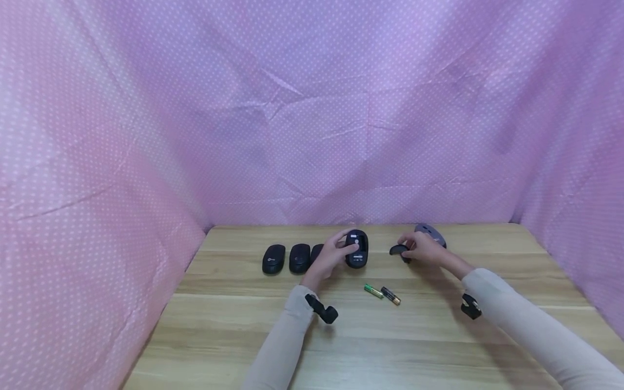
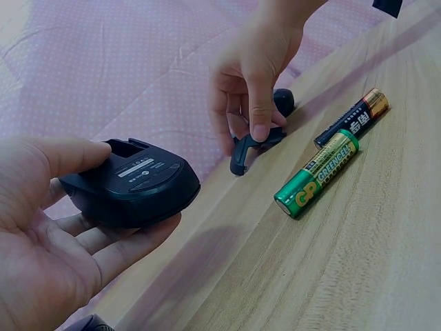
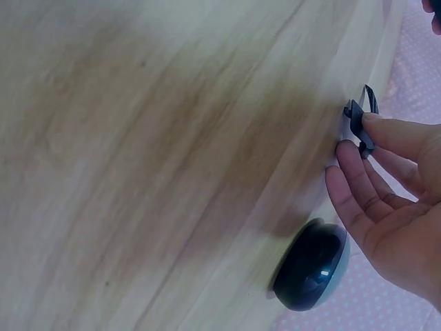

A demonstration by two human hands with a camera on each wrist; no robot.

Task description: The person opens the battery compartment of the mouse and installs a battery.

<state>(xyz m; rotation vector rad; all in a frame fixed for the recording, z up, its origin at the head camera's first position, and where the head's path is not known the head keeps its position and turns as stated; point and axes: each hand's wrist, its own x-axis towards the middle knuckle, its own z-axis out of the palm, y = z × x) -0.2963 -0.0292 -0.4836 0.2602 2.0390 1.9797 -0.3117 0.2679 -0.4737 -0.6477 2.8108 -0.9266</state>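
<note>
L hand [image 1: 327, 259] grips 1 upturned blk mouse [image 1: 357, 261], beyond & slightly L of 2 batts [image 1: 374, 291]; R hand [image 1: 425, 248] pinches 1 blk cover [image 1: 398, 249] beyond them. 3 blk mice [image 1: 299, 258] L of batts, 1 gray mouse [image 1: 431, 234] R.

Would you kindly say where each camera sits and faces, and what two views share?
Head: on the person's head, facing forward and down at the table; left hand, right hand and sleeves show.
Left wrist: worn there, facing past the left hand and its upturned mouse toward the right hand.
Right wrist: worn there, facing the right hand, which pinches a curved cover, near another mouse; the left hand may just edge in, top right.
Head and left wrist share the green battery and black battery.
</note>
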